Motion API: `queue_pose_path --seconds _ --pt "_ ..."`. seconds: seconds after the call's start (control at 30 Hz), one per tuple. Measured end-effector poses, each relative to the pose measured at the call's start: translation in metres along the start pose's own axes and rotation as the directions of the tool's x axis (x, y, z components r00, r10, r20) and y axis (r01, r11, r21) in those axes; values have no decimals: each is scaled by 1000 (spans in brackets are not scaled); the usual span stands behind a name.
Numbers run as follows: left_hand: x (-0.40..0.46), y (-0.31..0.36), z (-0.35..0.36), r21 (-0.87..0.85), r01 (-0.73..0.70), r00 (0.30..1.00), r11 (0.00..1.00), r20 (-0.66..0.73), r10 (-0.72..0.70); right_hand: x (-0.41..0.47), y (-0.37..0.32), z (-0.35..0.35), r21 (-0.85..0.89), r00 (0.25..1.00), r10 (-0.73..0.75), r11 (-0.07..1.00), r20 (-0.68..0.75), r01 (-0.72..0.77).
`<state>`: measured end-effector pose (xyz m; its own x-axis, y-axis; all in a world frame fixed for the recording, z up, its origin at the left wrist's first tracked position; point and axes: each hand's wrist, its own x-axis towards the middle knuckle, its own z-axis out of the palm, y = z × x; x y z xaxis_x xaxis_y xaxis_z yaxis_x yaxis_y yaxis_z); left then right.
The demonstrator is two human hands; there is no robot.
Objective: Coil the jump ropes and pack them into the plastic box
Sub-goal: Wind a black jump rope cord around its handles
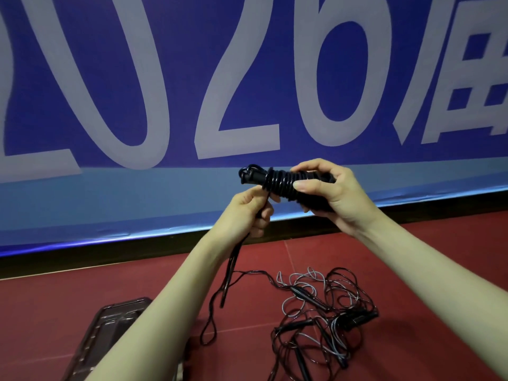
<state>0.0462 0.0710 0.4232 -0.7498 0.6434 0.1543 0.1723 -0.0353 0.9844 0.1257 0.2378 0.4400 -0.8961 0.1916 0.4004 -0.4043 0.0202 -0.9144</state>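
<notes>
A tangled pile of black and grey jump ropes (324, 312) lies on the red floor (412, 257), near the clear plastic box (110, 331). The right hand (327, 188) clasps a black rope bundle wound around its handles (277, 182); the left hand (253, 210) pinches the loose tail (231, 268). Slack tension could probably unravel the wraps.

A blue banner (288, 31) along the wall carries large pale digits reading "2026", the first "2" cut off at its left edge, followed by a partly cropped Chinese character at the right edge.
</notes>
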Motion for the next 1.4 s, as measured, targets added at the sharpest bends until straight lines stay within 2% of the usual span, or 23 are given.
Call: queue_pose_path --seconds 0.07,0.13,0.2,0.23,0.37,0.43,0.53,0.6,0.67,0.73,0.8,0.87,0.93,1.0,1.1,1.17,1.23,1.4 --pt "2 2 1 130 32 999 991 0 -33 1 3 1 19 997 10 1000 -83 -9" --pt "2 3 2 345 27 1000 938 2 -29 4 6 0 49 984 16 999 -179 -8" --pt "-2 2 9 598 -4 1000 802 25 -14 9 6 -4 105 959 47 994 -279 -18" --pt "-3 0 14 673 -19 1000 740 25 3 10 6 -6 127 950 63 992 -307 -24" --pt "-3 0 25 818 -40 998 574 2 67 12 13 -12 103 938 70 994 -340 -37" --pt "-2 2 21 898 -53 994 438 6 108 13 15 -15 38 930 39 999 -365 -27" --pt "-5 9 20 988 -93 981 126 69 183 14 20 -21 -102 931 -19 995 -364 -20" --pt "-7 16 22 992 -119 964 -52 128 235 14 28 -25 -251 947 -78 968 -312 -3" --pt "-5 23 19 976 -146 951 -161 184 250 14 36 -28 -456 965 -145 889 -218 30" --pt "-6 31 11 964 -173 936 -201 225 271 13 35 -29 -600 984 -144 798 -107 52" --pt "-7 37 -1 970 -190 926 -155 230 300 10 27 -27 -597 998 -44 800 45 62" --pt "-9 39 -11 974 -213 921 -80 228 315 6 17 -25 -536 977 70 842 202 51" --pt "-10 36 -18 967 -252 928 25 235 289 3 10 -25 -516 946 128 856 297 46" --pt "-10 34 -23 914 -300 944 273 243 224 2 4 -26 -483 922 144 874 360 52" --pt "-13 30 -24 606 -267 951 749 293 101 0 -2 -27 -405 883 160 913 442 37" --pt "-15 24 -20 377 -167 948 911 314 44 -2 -4 -26 -366 856 163 930 491 32" --pt "-15 18 -18 254 -120 949 960 314 35 -2 -3 -27 -310 857 149 951 494 13" --pt "-13 18 -9 50 -35 969 998 246 22 1 1 -30 -127 910 79 991 407 -29"
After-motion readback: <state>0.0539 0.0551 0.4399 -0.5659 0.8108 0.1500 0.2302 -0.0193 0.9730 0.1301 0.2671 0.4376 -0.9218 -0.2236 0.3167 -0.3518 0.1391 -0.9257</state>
